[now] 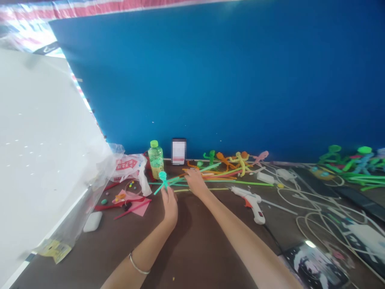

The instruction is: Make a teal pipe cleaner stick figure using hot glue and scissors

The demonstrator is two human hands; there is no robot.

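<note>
My left hand (170, 204) pinches a small teal pipe-cleaner figure (163, 180) by its body, holding it upright just above the brown table (192, 245). My right hand (195, 180) reaches further back, palm down, fingers resting on a loose pile of coloured pipe cleaners (222, 173). Whether those fingers grip a strand is hidden. A row of finished pipe-cleaner figures (237, 158) in green, orange, yellow and pink lies along the blue wall.
A white glue gun (252, 202) lies right of my right arm among tangled white cables (303, 200). A green-capped bottle (155, 158), a phone (178, 151), plastic bags (129, 166), pink paper (132, 200) and a white case (92, 221) sit left. More green figures (355, 162) lie far right.
</note>
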